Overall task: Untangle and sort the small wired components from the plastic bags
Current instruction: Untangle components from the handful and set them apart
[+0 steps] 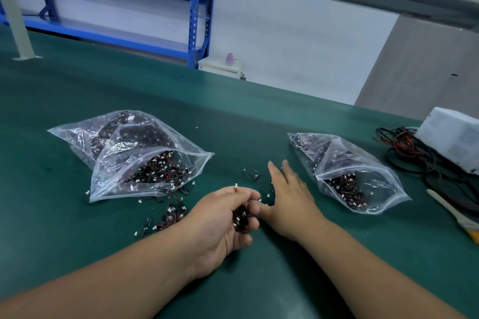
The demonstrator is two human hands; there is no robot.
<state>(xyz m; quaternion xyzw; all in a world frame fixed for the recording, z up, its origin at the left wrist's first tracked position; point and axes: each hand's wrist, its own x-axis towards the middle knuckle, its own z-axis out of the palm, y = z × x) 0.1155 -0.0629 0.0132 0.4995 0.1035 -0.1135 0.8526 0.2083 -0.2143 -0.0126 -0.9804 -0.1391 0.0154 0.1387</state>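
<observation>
Dark green matte bench mat [103,90], smooth and faintly curved, filling the foreground; blue perforated steel shelving rack [197,21] beyond its far edge, blurred. On the mat's left, two overlapping clear crinkled plastic zip bags [134,147], glossy, mouth of the upper one gaping toward the hands, packed with thin black-and-red leads tipped by small white connectors; on the right, well apart, third clear plastic zip bag [355,171] with the same filling, mouth likewise open. At the far right edge, white rectangular box [451,137] resting on a tangle of thick black and red cables [414,160]; near it, pale-handled flat brush [448,208], yellow at its cropped end.

Between the bags, left hand [220,225], fingers curled round a bunch of black wired components [239,217], thumb and forefinger pinching one white-tipped lead upright; right hand [290,197], palm down on the mat, fingers straight and slightly spread, gripping nothing, thumb just beside the left fingertips. Beside the left wrist, loose heap of wired components [171,217] just outside the nearest bag mouth; ahead of the right fingertips, single small black component [253,175] lying alone.
</observation>
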